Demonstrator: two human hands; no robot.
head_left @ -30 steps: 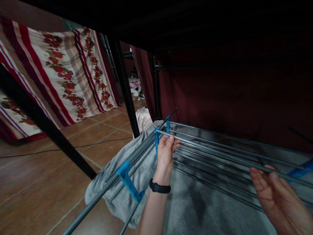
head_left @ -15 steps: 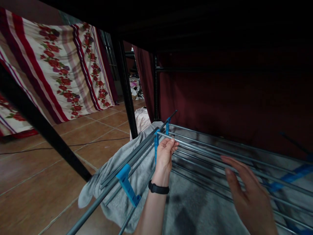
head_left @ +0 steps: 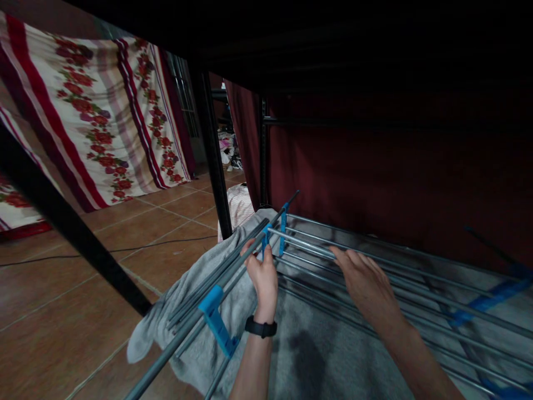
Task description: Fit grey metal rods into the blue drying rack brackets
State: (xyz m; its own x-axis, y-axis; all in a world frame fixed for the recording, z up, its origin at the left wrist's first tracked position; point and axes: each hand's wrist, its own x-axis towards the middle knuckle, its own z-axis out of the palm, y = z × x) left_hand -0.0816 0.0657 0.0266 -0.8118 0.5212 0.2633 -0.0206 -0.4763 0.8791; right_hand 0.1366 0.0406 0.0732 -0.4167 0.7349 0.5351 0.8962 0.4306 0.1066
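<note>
A rack of grey metal tubes with blue plastic brackets lies across a grey blanket. My left hand, with a black band on the wrist, grips the rack's side tube beside a blue bracket. Its thumb is on the near side and its fingers reach around the far side. My right hand is closed over a long metal rod that runs rightward from that bracket; its fingertips are partly hidden. Nearer to me, another blue bracket joins two side tubes.
Black metal posts hold up a dark surface low overhead. A dark red curtain hangs behind the rack. To the left are a tiled floor, a black cable and a hanging flowered cloth.
My left hand has let go of the long rod and moved left and down to the side tube. My right hand has come leftward and closed on the long rod.
</note>
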